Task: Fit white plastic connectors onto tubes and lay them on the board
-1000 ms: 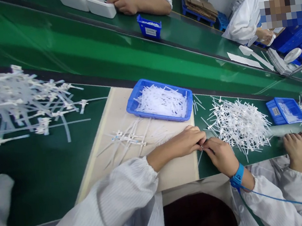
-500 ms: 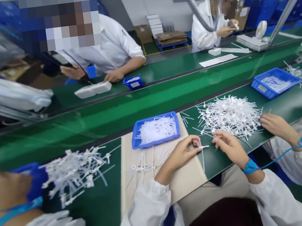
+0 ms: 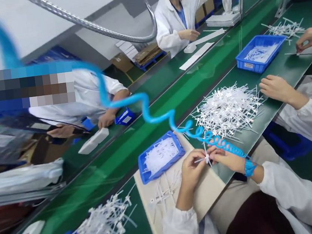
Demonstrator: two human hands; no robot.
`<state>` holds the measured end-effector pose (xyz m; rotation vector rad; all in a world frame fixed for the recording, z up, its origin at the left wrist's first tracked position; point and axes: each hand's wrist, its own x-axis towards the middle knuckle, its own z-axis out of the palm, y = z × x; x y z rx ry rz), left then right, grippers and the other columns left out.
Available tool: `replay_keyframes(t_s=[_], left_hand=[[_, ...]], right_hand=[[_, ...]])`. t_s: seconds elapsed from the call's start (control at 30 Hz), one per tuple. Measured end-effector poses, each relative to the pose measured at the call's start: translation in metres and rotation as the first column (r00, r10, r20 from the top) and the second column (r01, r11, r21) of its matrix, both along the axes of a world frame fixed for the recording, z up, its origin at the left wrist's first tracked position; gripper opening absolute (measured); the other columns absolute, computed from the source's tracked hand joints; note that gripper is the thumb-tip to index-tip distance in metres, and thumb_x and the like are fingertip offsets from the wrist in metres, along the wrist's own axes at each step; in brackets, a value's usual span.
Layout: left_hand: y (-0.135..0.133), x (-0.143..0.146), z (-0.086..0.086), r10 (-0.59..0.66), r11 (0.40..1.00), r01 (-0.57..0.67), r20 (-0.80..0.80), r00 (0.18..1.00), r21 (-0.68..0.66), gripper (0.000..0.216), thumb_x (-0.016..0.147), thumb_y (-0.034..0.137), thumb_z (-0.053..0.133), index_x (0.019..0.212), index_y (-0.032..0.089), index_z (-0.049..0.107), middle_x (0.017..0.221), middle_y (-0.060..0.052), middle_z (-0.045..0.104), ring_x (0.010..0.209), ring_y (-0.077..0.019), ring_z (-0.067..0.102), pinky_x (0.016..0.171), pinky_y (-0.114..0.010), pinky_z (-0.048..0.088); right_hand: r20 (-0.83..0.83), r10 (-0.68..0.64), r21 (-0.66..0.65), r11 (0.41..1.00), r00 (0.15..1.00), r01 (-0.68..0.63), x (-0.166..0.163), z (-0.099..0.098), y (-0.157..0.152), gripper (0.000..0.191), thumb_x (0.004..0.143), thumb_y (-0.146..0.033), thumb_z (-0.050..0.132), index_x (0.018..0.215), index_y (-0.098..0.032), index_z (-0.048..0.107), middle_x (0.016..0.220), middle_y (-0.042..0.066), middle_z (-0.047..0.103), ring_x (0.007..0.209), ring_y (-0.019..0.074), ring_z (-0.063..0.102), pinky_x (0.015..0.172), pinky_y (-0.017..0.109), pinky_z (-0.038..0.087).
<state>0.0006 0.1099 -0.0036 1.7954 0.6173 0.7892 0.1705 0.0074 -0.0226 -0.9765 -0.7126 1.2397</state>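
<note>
A small white cross-shaped piece with thin strip-like arms (image 3: 207, 158) is pinched between my hands over the beige board (image 3: 207, 196). My left hand (image 3: 190, 170) grips it from the left with closed fingers. From the other side, the fingertips of my right hand (image 3: 231, 161), which wears a blue wrist strap (image 3: 249, 167), close on it too; fingers partly hide the piece. Behind my left hand, a blue tray (image 3: 142, 170) on the board holds loose thin white strips (image 3: 162, 154). Several similar crossed pieces (image 3: 162, 196) lie on the board in front of the tray.
A large heap of white pieces (image 3: 229, 111) lies beyond my right hand, another pile (image 3: 106, 225) to the left. A blue coiled cord (image 3: 143, 107) crosses the view. Co-workers' hands (image 3: 279, 88) are at the right; another blue tray (image 3: 262, 68) stands there.
The view has tilted and shifted. My right hand has moved left and taken hold of the white cross-shaped piece, which my left hand alone held before. The coiled cord now stretches across the view.
</note>
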Motion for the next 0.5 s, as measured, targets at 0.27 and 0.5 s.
replay_keyframes(t_s=[0.27, 0.5], left_hand=[[-0.003, -0.003, 0.004, -0.030, 0.937, 0.027, 0.002, 1.000, 0.349, 0.020, 0.103, 0.036, 0.073, 0.091, 0.021, 0.079, 0.092, -0.008, 0.080, 0.086, -0.0229, 0.076, 0.080, -0.035, 0.061], [-0.006, -0.002, 0.010, -0.015, 0.926, 0.025, -0.028, 0.999, 0.377, 0.017, 0.104, 0.033, 0.071, 0.097, 0.020, 0.079, 0.093, -0.010, 0.080, 0.085, -0.0223, 0.076, 0.077, -0.034, 0.062]], right_hand=[[0.080, 0.031, -0.038, 0.999, 0.996, -0.028, 0.010, 0.032, -0.013, 0.012, 0.098, -0.026, 0.076, 0.095, -0.031, 0.067, 0.093, 0.002, 0.079, 0.091, 0.0228, 0.079, 0.086, 0.041, 0.065], [0.220, -0.020, -0.074, 0.997, 0.975, 0.037, 0.008, 0.034, -0.011, 0.012, 0.098, -0.036, 0.080, 0.095, -0.033, 0.068, 0.084, 0.002, 0.078, 0.076, 0.0214, 0.078, 0.070, 0.037, 0.067]])
